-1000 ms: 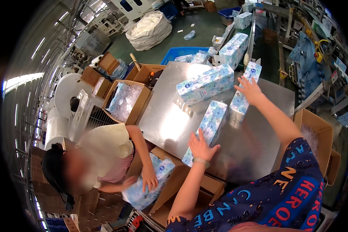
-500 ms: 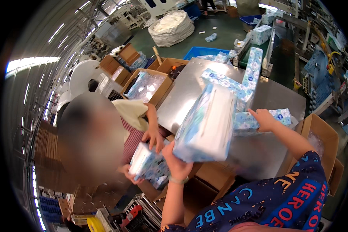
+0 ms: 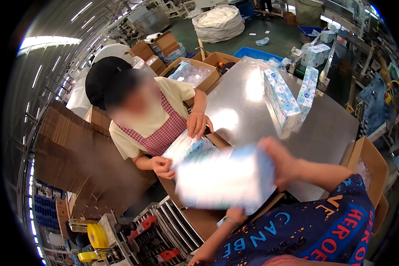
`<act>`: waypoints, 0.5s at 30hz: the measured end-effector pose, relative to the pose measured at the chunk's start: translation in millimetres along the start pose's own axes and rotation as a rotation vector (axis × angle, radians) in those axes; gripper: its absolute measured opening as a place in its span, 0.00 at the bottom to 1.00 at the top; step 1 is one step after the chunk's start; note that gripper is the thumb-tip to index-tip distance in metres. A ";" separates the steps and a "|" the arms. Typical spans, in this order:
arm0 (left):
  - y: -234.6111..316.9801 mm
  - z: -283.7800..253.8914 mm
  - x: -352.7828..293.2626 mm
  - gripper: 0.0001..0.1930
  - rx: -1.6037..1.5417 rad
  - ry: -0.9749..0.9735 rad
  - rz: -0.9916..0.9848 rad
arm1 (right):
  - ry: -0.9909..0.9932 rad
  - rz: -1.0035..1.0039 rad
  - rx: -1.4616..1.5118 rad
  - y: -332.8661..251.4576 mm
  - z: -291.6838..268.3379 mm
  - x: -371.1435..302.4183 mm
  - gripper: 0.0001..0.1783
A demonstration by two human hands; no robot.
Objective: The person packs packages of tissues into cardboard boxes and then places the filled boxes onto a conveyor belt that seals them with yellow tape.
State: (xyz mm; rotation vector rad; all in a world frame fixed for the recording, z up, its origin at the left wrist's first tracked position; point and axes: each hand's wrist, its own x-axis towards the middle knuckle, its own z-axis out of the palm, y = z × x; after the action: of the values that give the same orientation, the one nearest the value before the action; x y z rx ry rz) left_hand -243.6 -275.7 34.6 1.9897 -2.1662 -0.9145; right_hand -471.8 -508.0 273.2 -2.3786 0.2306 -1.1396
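Pack: blurred tissue pack (image 3: 224,179) held over the carton (image 3: 199,221) at the desk (image 3: 323,128) edge
Right hand (image 3: 281,162): grip closed on its right end
Left hand (image 3: 235,216): beneath, grip cannot be told
Care: probably lower it level, clear of the co-worker's hand (image 3: 162,166)

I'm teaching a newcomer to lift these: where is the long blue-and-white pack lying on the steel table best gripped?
Probably across the middle of the long pack, from above: it lies flat on the steel table, its long sides mostly free, another pack near one end.
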 end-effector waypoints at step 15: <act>-27.4 48.8 -9.3 0.44 -0.497 -0.633 -0.258 | -1.457 0.366 -0.168 158.4 367.4 -286.3 0.39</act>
State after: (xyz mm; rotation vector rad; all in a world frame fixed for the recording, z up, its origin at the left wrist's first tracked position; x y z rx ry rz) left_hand -238.5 -248.4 -14.9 1.9024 -1.6382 -2.1125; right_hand -362.9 -414.0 -197.2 -2.5072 0.2089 0.8745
